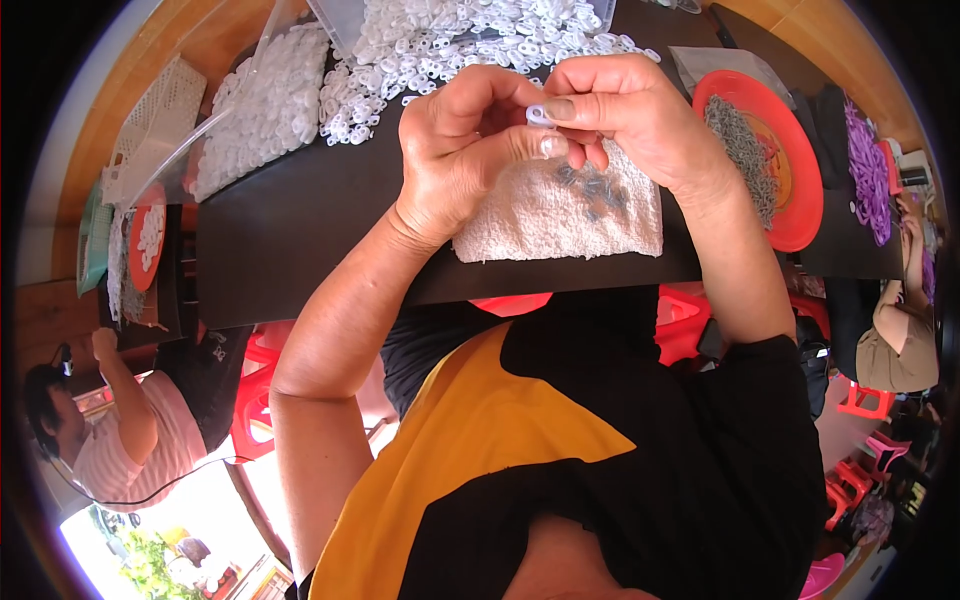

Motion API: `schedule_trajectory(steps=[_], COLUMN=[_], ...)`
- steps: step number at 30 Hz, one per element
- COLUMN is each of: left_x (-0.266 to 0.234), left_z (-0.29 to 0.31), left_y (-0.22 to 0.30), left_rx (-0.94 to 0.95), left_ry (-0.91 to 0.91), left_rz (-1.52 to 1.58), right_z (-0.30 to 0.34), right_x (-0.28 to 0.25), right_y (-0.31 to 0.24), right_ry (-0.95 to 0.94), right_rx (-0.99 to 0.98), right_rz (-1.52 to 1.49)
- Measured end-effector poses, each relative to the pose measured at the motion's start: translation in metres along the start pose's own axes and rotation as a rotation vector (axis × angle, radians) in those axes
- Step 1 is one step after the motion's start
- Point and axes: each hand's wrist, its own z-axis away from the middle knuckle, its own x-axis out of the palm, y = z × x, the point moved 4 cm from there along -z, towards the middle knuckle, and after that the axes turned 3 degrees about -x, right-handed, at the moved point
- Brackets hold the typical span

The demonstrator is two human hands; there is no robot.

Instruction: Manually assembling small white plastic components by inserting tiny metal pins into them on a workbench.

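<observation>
Both hands meet over the table at a small white plastic piece with a hole in it. My right hand pinches the piece, with the thumb lying along its edge. Curled around its other side are the fingers of my left hand, and the left thumb points at it from below. Fingers partly hide the piece. Beneath the hands lies a cream towel, with several small dark grey metal parts on it. A heap of similar white pieces spreads just beyond my fingers.
A clear bag of white pieces lies at the far left. On the right, a red plate holds grey metal parts, with purple pieces farther over. Other people sit on both sides, beside red stools.
</observation>
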Motion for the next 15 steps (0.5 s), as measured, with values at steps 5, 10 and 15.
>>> schedule_trajectory(steps=[5, 10, 15], left_x=[-0.002, -0.008, -0.022], left_z=[0.001, 0.000, -0.006], left_y=[0.005, -0.003, -0.004], left_rx=[0.159, 0.097, 0.014], left_ry=[-0.043, -0.025, 0.152], left_rz=[-0.125, -0.079, -0.057], right_z=[0.000, -0.002, -0.015], right_x=[0.006, 0.010, -0.005], right_y=[0.001, 0.008, 0.009], right_ry=[-0.016, -0.057, 0.083], right_rx=[0.005, 0.014, -0.081], right_rz=[-0.063, -0.174, 0.148])
